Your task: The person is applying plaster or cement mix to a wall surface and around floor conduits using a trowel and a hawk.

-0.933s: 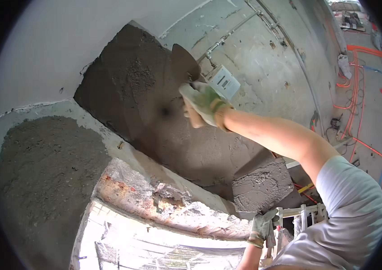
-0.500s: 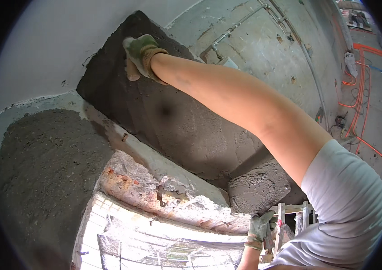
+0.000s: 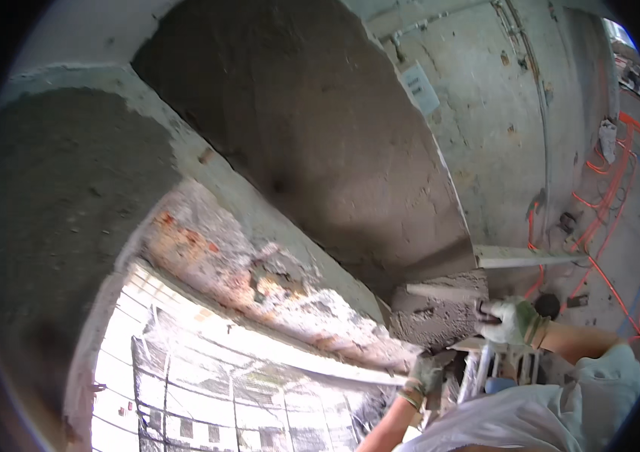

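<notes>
The right grip (image 3: 512,320) has dropped from plastered wall (image 3: 312,128) to mortar heap (image 3: 429,320).

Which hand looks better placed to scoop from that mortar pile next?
Right, I'd judge: the right hand is beside the mortar pile and appears to grip a trowel lying across it. The left hand sits at the pile's lower edge, seemingly supporting the load.

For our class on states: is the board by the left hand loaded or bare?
Loaded: rough grey mortar lies on it, above the left hand.
</notes>
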{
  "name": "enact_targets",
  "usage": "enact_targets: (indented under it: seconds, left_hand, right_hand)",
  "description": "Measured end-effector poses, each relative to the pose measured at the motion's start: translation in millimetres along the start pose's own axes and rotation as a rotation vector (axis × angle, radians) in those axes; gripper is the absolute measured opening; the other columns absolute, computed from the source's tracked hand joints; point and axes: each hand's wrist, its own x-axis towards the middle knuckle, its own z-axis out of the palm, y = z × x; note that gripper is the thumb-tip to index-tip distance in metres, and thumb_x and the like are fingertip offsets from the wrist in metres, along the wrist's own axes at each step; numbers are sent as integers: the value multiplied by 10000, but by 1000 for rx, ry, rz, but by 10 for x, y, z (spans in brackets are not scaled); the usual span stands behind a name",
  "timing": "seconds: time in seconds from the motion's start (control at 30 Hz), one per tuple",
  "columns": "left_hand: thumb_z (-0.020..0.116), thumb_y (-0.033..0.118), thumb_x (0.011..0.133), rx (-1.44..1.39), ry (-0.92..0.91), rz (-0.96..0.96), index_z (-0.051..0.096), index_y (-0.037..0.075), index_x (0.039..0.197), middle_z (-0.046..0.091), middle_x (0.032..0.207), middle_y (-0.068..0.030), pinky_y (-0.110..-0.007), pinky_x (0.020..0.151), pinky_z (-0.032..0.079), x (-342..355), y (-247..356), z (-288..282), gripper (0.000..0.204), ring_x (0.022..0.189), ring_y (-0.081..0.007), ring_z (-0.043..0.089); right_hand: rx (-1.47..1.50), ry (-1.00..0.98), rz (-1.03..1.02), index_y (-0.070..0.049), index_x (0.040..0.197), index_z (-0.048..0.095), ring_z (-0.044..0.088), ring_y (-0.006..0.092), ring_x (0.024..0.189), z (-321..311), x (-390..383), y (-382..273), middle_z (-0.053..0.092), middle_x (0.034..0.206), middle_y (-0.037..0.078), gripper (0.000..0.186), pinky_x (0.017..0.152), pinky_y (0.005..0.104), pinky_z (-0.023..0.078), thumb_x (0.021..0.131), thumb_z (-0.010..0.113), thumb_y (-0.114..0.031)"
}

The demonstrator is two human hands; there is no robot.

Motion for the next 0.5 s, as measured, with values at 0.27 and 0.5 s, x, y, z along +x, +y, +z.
enact_targets:
  seconds: [0.27,0.5]
  left_hand:
    - [703,225,834,82,-27,97,689,56,979,655,766,-4,-267,594,496,399,-1072,-763,223,673,-58,584]
    - [716,227,809,308,212,-152,695,38,986,701,804,-40,-279,632,517,438,-2754,-1526,260,719,-108,645]
  right_hand:
    - [-321,232,-124,-11,943,669,611,276,658,650,-105,1025,624,792,129,222,593,385,487,749,735,-96]
    - [-19,5,138,-99,983,699,609,262,674,1846,-208,2055,618,730,66,220,633,376,498,765,704,-132]
